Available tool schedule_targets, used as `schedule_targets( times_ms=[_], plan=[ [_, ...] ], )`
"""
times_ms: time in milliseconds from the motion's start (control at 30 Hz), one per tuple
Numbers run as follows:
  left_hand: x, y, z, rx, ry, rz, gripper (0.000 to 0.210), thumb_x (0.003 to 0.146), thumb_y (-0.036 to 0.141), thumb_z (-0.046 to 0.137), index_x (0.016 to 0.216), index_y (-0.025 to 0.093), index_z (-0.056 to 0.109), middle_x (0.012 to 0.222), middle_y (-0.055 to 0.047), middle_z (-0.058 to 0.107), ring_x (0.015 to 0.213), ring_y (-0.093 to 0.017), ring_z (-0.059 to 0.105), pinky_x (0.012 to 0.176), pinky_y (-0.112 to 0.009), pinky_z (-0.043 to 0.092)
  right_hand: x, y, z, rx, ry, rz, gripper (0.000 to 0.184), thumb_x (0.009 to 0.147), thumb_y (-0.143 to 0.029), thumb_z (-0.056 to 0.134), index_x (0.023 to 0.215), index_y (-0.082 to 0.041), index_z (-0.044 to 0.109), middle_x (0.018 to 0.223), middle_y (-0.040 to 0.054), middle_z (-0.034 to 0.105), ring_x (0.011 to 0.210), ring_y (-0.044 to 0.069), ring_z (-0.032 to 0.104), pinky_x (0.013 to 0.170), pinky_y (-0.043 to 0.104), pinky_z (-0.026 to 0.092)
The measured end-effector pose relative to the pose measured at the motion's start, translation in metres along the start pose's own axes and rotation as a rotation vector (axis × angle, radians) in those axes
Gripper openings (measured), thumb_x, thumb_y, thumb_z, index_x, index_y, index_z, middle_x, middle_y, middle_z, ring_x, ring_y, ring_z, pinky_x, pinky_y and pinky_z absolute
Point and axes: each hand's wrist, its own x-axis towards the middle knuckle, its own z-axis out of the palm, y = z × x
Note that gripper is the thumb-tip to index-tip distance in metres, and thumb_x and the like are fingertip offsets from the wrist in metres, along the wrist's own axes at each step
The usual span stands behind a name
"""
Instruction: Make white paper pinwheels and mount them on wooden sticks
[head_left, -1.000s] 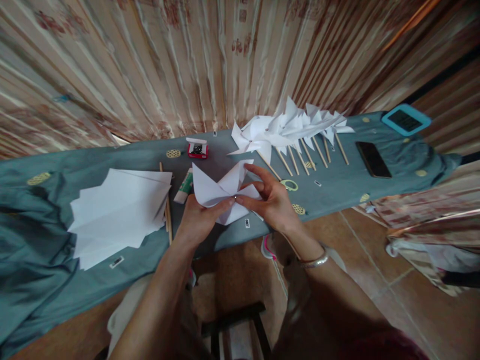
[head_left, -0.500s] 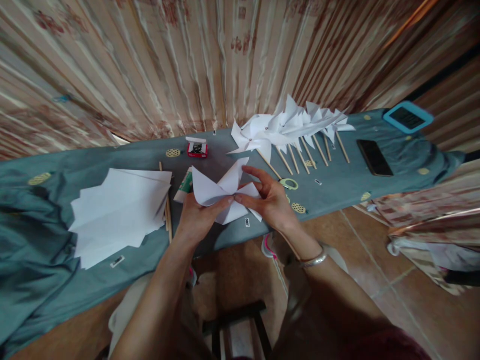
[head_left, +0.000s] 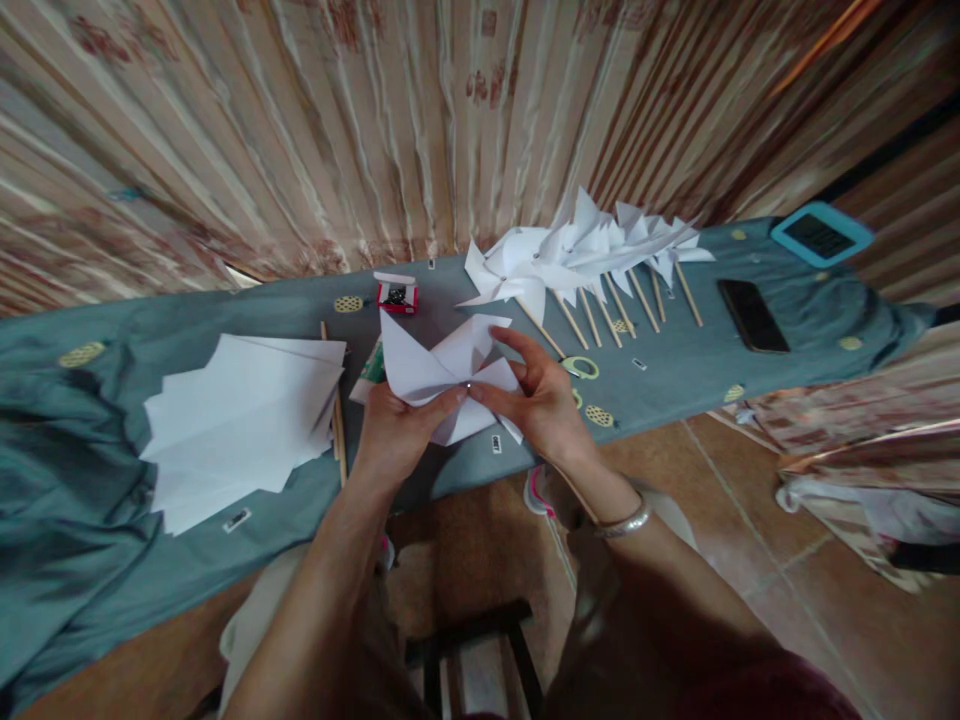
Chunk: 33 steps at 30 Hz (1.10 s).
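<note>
A white paper pinwheel is held up between my two hands, its blades folded in to the middle. My left hand grips its left side, with the thumb at the centre. On the right side, my right hand closes round the paper; its thumb also meets the centre and the index finger lies against the upper blade. A small shiny pin head shows between the two thumb tips. The fingers under the paper are hidden, and I cannot tell whether a stick is behind it.
Left lie stacked white paper sheets beside wooden sticks. A small red box of dark pins and a green-and-white box are near. Finished pinwheels, green-handled scissors, a phone and a blue-framed device lie to the right.
The pinwheel has tilted a little in my hands, its left blade standing higher. The pin head at the centre shows more clearly. Both hands keep their hold.
</note>
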Motion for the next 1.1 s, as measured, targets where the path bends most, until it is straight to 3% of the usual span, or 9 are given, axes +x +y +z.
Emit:
schedule_targets(
  times_ms=[1100],
  plan=[
    [-0.0012, 0.0012, -0.0001, 0.069, 0.079, 0.02, 0.019, 0.057, 0.026, 0.079, 0.071, 0.014, 0.073, 0.074, -0.006, 0.075, 0.069, -0.023, 0.07, 0.062, -0.032, 0.059, 0.0001, 0.0039, 0.0056, -0.101, 0.072, -0.081, 0.072, 0.063, -0.041, 0.082, 0.125, -0.024, 0.05, 0.075, -0.0031, 0.069, 0.061, 0.016, 0.063, 0.058, 0.032, 0.056]
  ],
)
